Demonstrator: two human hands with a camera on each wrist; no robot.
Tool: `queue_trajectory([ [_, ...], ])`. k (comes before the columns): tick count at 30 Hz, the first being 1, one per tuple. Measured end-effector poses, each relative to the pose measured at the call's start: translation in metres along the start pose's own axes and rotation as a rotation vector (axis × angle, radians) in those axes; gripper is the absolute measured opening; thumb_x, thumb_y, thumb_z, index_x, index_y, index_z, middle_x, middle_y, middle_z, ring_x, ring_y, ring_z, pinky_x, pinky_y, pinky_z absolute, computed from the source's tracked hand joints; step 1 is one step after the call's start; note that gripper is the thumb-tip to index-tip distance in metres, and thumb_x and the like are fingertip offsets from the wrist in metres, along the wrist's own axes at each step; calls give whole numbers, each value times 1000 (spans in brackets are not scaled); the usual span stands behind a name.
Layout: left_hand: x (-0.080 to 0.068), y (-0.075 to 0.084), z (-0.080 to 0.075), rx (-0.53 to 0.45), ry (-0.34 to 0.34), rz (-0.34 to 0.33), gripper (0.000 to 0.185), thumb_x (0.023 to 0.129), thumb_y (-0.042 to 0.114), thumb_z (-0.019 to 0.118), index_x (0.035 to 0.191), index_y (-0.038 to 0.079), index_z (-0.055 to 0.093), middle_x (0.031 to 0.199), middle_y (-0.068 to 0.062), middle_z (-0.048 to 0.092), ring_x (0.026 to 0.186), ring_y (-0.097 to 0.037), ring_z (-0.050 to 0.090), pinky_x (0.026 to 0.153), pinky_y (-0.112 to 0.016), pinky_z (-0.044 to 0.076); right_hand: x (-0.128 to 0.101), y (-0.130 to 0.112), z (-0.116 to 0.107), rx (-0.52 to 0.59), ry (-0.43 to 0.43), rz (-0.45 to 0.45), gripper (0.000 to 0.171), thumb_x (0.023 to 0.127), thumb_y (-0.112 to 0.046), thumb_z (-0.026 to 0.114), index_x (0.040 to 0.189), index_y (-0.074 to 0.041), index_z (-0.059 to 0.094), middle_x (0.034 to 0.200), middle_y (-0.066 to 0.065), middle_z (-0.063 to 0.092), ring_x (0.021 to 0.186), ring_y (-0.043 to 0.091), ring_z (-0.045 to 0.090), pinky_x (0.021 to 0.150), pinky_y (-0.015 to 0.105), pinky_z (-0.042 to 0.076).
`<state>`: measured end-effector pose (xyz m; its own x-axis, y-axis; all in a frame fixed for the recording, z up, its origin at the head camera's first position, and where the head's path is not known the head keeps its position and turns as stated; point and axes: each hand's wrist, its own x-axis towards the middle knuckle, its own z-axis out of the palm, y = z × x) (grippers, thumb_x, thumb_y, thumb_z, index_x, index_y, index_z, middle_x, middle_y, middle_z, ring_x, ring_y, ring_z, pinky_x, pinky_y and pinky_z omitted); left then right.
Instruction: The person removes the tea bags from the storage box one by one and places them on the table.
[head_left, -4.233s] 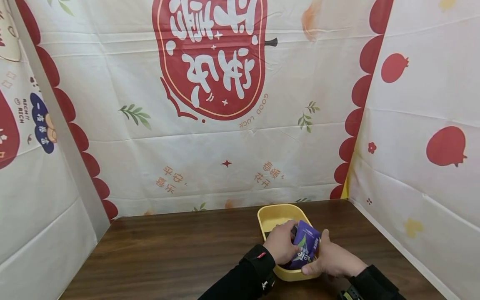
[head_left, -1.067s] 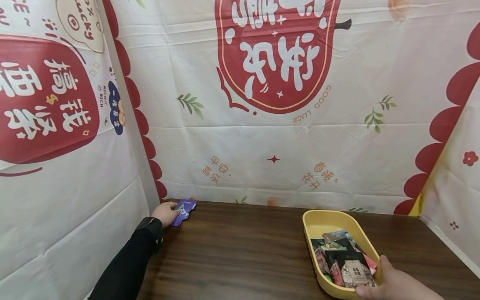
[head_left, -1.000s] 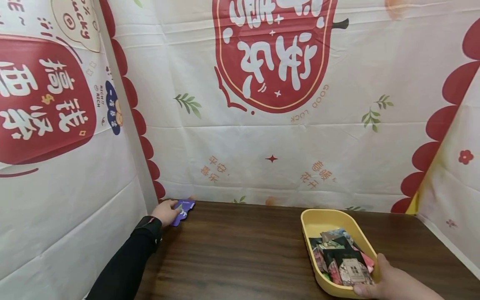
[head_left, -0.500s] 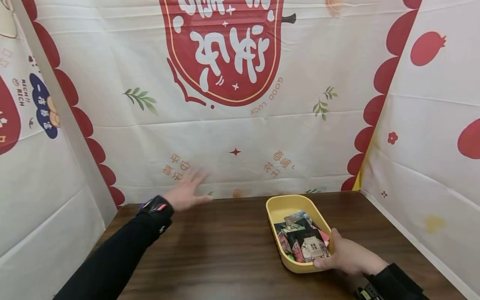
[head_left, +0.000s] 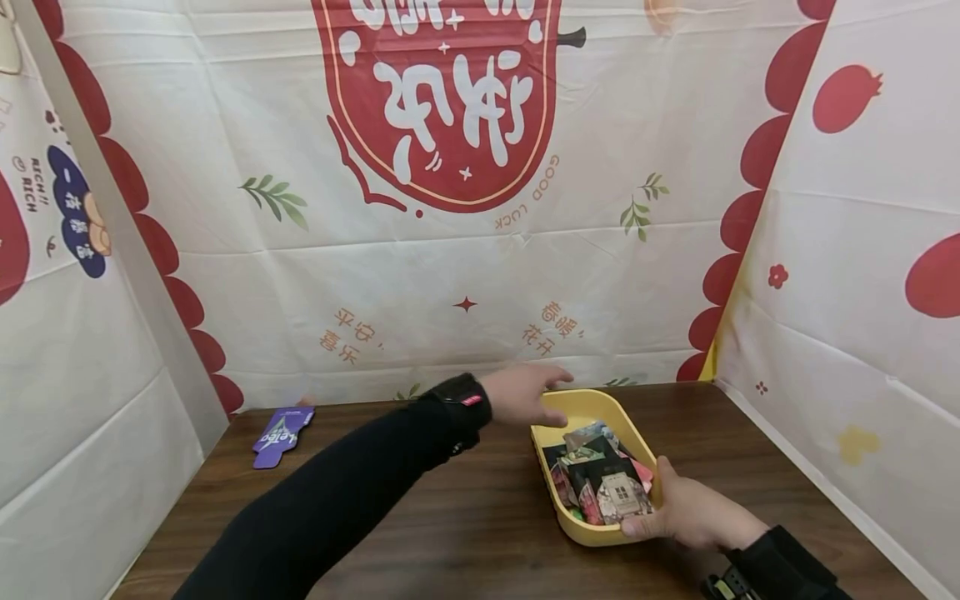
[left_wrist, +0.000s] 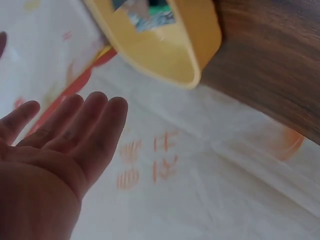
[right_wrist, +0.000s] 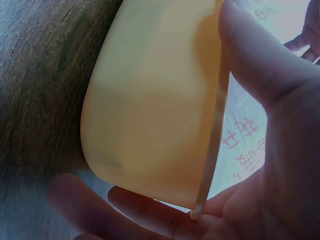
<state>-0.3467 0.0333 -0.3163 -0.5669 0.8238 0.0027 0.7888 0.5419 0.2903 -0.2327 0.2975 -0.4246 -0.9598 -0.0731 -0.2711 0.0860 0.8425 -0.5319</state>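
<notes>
Nearest the viewer, the right hand (head_left: 686, 512) holds the near right corner of the yellow tray (head_left: 592, 533), its grip closed on the rim: the thumb lies over the top edge and the fingers (right_wrist: 130, 210) curl beneath the base, as the right wrist view shows. The tray rests on the dark wooden tabletop (head_left: 465, 517) at right of centre and is filled with small snack packets (head_left: 603, 483), dark, red and patterned, heaped toward its near end; the far end shows bare yellow floor. Beyond the packets, the left hand (head_left: 525, 393) hovers at the tray's far left rim, its black sleeve (head_left: 352, 500) stretching diagonally across the tabletop. Its grip is wide and holds nothing; the left wrist view shows the fingers (left_wrist: 95, 135) straight and together, clear of the tray. Well apart, at the far left of the tabletop near the wall corner, a purple packet (head_left: 281, 433) lies flat. Printed cloth (head_left: 465, 250) in white and red forms the backdrop on three sides.
</notes>
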Motion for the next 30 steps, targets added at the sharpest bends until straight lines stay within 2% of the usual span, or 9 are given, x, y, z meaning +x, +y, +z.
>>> queue_trajectory([
  [4,22,13,21,121,-61,10,55,96,33,68,144,13,52,131,-2,62,113,-12,59,92,-23,43,0,1,-1,4,0,12,133,74,-60,80,141,27,5,126,44,46,107,44,54,88,66,42],
  [9,41,25,40,186,-122,14,42,97,26,68,136,12,61,130,3,62,106,-8,60,91,-20,42,-2,0,1,-3,9,-6,132,75,-59,80,140,27,4,127,46,45,112,47,54,90,66,41],
  [16,55,38,49,218,-174,-23,34,97,25,67,129,13,66,124,5,64,101,-6,59,87,-18,42,-3,-4,2,-30,31,-36,133,75,-59,80,140,28,3,127,47,45,114,47,54,91,64,42],
  [21,62,46,55,268,-170,-29,31,96,22,68,127,15,68,118,8,66,98,-4,58,84,-16,41,-2,-1,2,-18,35,-31,134,74,-59,80,141,27,2,128,47,44,114,47,54,91,64,42],
  [26,65,53,64,319,-128,-46,23,93,19,71,116,14,72,102,8,67,86,-6,57,73,-16,41,-2,2,1,-7,36,-22,134,74,-59,80,142,26,2,130,47,43,115,47,54,91,65,42],
  [30,67,59,68,276,-117,-87,33,93,14,70,125,16,67,111,9,67,92,-4,58,75,-15,41,-4,4,0,-1,36,-28,134,74,-59,81,141,27,3,129,47,44,114,47,54,92,65,41],
])
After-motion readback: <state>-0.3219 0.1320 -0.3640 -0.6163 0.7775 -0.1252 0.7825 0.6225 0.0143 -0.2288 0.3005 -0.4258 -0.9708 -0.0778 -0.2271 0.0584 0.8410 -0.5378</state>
